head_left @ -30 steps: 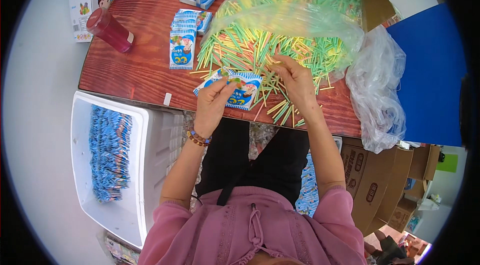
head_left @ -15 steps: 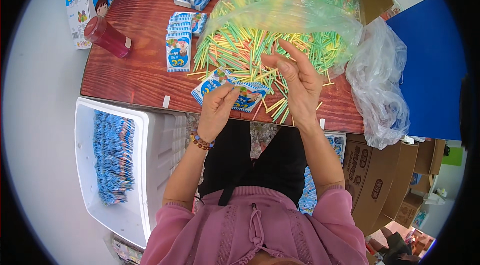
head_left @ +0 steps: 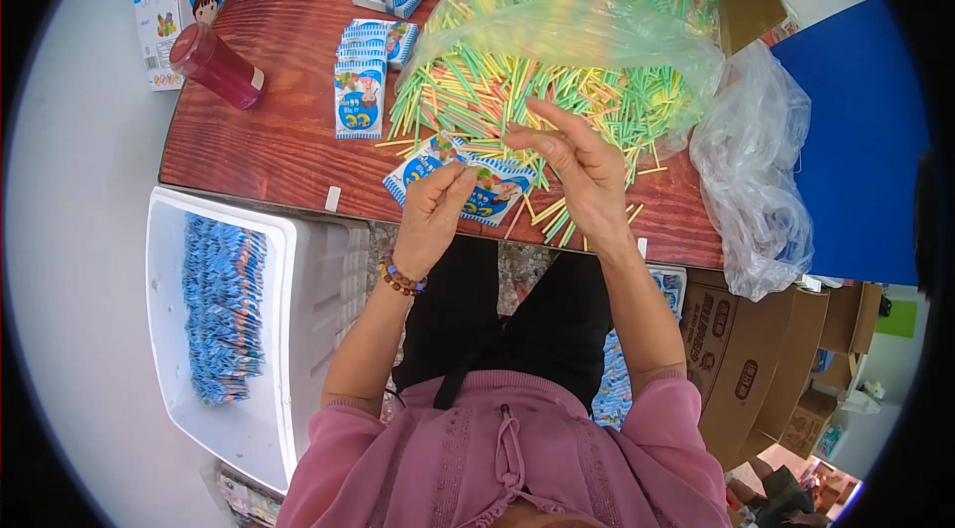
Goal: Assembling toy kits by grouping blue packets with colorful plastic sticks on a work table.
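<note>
Both hands (head_left: pixel 575 173) lifted above blue-white packets (head_left: pixel 463 175) near straws (head_left: pixel 517 95).

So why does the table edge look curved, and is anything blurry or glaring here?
In the head view, the fisheye lens bends the wooden table edge and leaves a black rim around the picture. Light is even daylight with soft shadows. The clear plastic bag shows pale sheen, not hard glare. The left hand, right hand and straws look fairly sharp; detail softens toward the rim.

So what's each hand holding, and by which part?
The left hand pinches a blue-and-white packet at its near edge. The right hand seems to pinch a thin straw by its end.
</note>
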`<state>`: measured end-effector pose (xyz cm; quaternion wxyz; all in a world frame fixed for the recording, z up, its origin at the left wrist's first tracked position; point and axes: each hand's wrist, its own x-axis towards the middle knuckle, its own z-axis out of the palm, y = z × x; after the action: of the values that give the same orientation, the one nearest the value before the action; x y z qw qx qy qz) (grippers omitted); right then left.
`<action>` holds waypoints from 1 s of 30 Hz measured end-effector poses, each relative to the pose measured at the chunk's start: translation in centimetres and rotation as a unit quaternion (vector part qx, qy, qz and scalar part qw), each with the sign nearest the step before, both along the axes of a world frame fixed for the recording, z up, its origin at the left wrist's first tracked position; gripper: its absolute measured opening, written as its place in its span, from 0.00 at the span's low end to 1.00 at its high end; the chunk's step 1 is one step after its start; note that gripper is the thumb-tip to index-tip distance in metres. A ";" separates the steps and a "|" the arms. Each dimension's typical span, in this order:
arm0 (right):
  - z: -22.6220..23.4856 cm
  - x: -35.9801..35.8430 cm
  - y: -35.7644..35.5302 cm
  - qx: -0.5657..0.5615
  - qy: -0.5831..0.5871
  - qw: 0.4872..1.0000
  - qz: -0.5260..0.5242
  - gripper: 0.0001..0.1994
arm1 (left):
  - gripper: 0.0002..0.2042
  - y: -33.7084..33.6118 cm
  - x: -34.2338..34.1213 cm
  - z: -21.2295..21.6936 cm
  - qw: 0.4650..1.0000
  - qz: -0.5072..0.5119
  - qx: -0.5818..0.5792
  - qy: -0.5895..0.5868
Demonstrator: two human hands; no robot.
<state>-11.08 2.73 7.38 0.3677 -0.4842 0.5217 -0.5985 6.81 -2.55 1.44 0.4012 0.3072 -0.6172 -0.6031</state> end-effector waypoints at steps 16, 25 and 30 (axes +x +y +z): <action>-0.9 0.1 -0.2 -0.036 0.242 0.969 0.020 0.15 | 0.13 -0.3 -0.2 -0.5 0.999 -0.002 -0.007 -0.037; -1.6 0.0 -0.3 -0.084 0.346 0.934 -0.026 0.15 | 0.11 0.0 -0.3 0.0 0.999 0.030 0.028 -0.021; -2.3 0.6 -0.1 -0.072 0.316 0.946 0.017 0.14 | 0.11 -0.4 -0.4 -0.2 0.999 0.005 0.025 -0.032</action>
<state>-10.48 2.63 5.06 0.1581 -0.6824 0.5584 -0.4445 6.43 -2.90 1.21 0.3766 0.3396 -0.6128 -0.6061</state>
